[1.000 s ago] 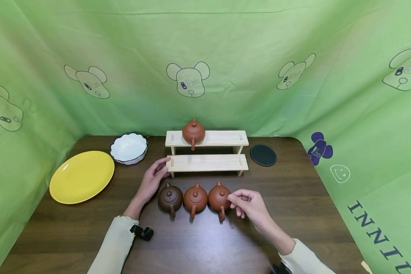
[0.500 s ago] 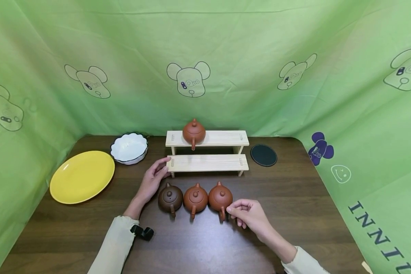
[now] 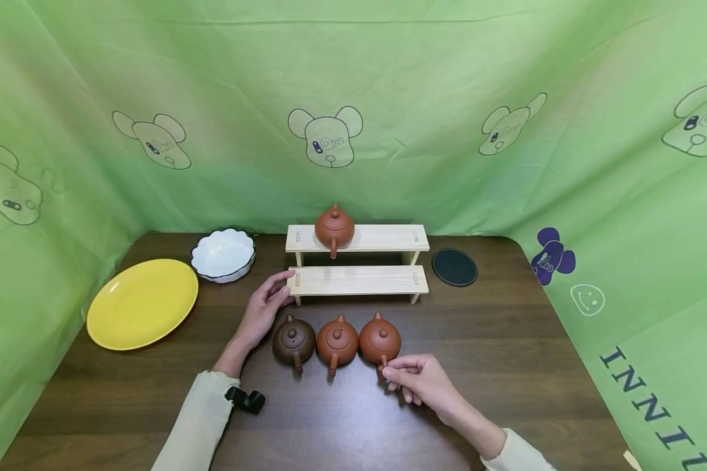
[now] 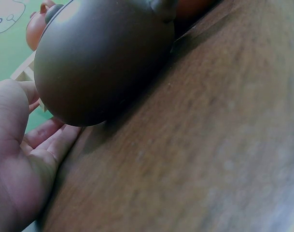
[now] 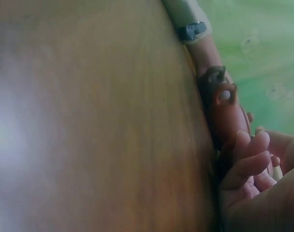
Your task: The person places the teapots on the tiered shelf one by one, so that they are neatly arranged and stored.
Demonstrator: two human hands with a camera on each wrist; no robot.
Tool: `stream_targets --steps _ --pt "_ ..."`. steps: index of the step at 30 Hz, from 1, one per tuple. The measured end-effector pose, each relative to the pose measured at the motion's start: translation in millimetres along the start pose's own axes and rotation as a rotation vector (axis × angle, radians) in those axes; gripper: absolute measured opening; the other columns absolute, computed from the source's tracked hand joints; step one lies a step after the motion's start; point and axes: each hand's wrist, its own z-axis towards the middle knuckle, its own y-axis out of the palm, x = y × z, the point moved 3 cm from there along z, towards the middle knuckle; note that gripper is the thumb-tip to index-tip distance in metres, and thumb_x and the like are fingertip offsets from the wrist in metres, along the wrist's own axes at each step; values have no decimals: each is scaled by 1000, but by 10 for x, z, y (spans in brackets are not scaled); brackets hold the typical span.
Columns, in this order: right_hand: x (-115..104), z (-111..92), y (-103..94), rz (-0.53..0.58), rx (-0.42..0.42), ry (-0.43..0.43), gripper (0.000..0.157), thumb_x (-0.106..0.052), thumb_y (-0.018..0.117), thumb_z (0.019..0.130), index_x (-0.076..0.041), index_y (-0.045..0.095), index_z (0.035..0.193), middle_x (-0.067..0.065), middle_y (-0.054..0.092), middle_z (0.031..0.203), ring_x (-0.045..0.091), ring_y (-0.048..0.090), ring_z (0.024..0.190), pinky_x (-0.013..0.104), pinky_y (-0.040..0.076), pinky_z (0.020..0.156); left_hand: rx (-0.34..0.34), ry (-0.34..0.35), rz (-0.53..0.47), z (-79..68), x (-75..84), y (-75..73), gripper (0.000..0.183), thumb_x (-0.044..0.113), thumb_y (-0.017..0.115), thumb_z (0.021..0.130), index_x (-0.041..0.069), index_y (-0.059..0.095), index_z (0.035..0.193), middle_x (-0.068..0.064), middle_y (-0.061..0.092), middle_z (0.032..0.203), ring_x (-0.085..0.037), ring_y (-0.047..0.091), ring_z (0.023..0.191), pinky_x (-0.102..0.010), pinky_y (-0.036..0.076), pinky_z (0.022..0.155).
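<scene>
So on the left the plate (image 3: pixel 141 304) is sitting with the bowl (image 3: pixel 222 255) just beyond it, both probably being parked there to leave the middle free for hand work. The left hand (image 3: pixel 260 314) is touching the left end of the near shelf (image 3: pixel 356 281), thumb and index spread, not visibly gripping; my guess is it's steadying the thing. The dark pot (image 3: pixel 294 341) is lying nearest that arm, then the middle pot (image 3: pixel 337 341), with the far pot (image 3: pixel 334 229) sitting up on the left part of the far shelf (image 3: pixel 385 237). The right pot (image 3: pixel 380 337) is finishing the near row on the table (image 3: pixel 507 353). All four are pointing spouts away and handles near, which looks handy for grabbing. The right hand (image 3: pixel 423 383) is pinching the right pot's handle between thumb and index, likely since that's its easiest hold. The black disc (image 3: pixel 454 267) is lying right of the shelves.
</scene>
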Motion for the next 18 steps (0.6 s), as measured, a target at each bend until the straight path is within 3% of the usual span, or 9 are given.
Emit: stream_targets --steps 5,10,18 --pt "21 -8 56 107 -87 29 42 -19 67 112 16 68 135 -3 75 82 -1 51 55 11 39 46 -6 7 -3 -1 12 -1 41 4 53 117 -8 52 157 -34 52 158 -2 66 121 -22 62 102" --pt "19 5 96 161 -164 36 47 -23 62 115 17 64 138 -4 72 83 -1 49 55 11 37 47 1 2 -1 -2 10 -8 41 4 53 117 -7 53 157 -33 53 158 -2 66 120 -21 61 102" --pt "18 30 117 119 -208 39 46 -26 57 118 17 68 131 -6 61 72 -3 37 47 11 30 44 -7 -4 2 -1 9 -6 42 6 54 117 -7 53 157 -32 53 158 -3 66 121 -22 61 104"
